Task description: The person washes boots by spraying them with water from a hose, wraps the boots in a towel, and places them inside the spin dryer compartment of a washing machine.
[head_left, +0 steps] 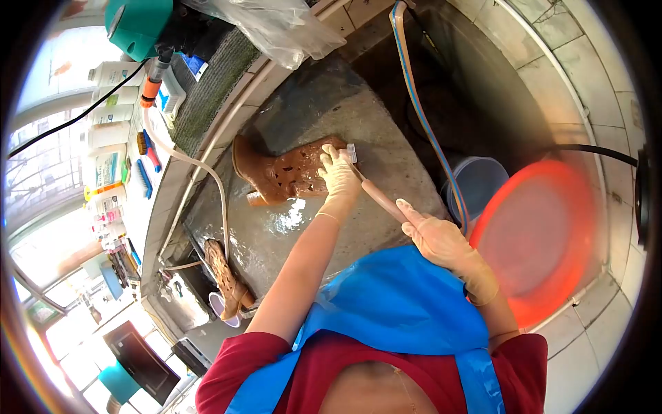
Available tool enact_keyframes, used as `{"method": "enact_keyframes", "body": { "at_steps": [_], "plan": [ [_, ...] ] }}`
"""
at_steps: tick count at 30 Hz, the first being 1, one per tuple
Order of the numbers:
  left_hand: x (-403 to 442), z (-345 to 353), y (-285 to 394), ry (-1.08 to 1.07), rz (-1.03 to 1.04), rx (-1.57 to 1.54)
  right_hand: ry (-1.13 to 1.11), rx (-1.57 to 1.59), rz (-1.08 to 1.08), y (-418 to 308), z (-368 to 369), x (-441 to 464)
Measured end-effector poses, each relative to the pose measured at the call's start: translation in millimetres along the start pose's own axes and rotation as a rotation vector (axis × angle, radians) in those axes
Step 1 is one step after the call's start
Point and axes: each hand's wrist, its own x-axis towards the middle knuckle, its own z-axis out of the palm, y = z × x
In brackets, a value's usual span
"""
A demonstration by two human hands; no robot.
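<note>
Apron (393, 290): blue, over red shirt (241, 369).
Boot (289, 169): brown, wet, lying on slab (396, 155).
Left hand (339, 176): spread on boot's shaft, grip unclear.
Right hand (441, 241): wrapped round hose (381, 199), tip near boot top.

Room over slab (265, 231) between boots (289, 169); striped hose (419, 110), bucket (476, 183), red basin (531, 308) crowd right side.

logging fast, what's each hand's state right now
Left hand: fingers on the brown boot; grip can't be told.
Right hand: closed, holding the hose.
</note>
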Motion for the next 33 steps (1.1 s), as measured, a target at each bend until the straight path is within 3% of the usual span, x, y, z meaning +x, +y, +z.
{"method": "enact_keyframes", "body": {
  "at_steps": [2, 7, 9, 13, 14, 18, 20, 21, 22, 23, 25, 26, 28, 30, 33],
  "plan": [
    [-2, 7, -5, 0.088, 0.052, -0.085, 0.017, 0.044, 0.001, 0, 1, -9],
    [1, 3, -21, 0.212, 0.168, 0.12, -0.007, 0.044, -0.016, 4, 4, -5],
    [6, -25, -27, -0.164, -0.125, -0.238, -0.028, 0.044, -0.014, 2, 1, -3],
    [-24, -38, -73, 0.186, -0.045, -0.27, -0.083, 0.01, -0.082, -21, -7, 5],
    [-31, -47, -83, 0.235, -0.133, -0.381, -0.137, -0.005, -0.107, -31, -10, 10],
    [-64, -77, -152, 0.577, 0.18, -0.351, -0.178, 0.026, -0.209, -83, -22, 31],
    [-102, -127, -135, 0.477, 0.079, -0.58, -0.346, 0.021, -0.239, -107, -22, 41],
    [-102, -129, -153, 0.593, 0.134, -0.478, -0.323, -0.05, -0.331, -113, -12, 46],
    [-115, -148, -155, 0.538, -0.005, -0.496, -0.328, -0.04, -0.344, -112, 16, 53],
    [-123, -160, -154, 0.566, -0.005, -0.471, -0.062, -0.082, -0.609, -108, 56, 62],
    [-139, -182, -151, 0.564, -0.108, -0.425, -0.096, -0.17, -0.709, -135, 44, 63],
    [-142, -182, -162, 0.613, -0.025, -0.488, -0.112, -0.211, -0.759, -148, 37, 64],
    [-154, -181, -172, 0.651, -0.072, -0.369, -0.344, -0.173, -0.625, -169, 27, 66],
    [-169, -184, -165, 0.648, -0.131, -0.433, -0.273, -0.428, -0.884, -173, 67, 71],
    [-180, -182, -163, 0.684, -0.14, -0.521, -0.314, -0.801, -1.1, -178, 49, 57]
  ]
}}
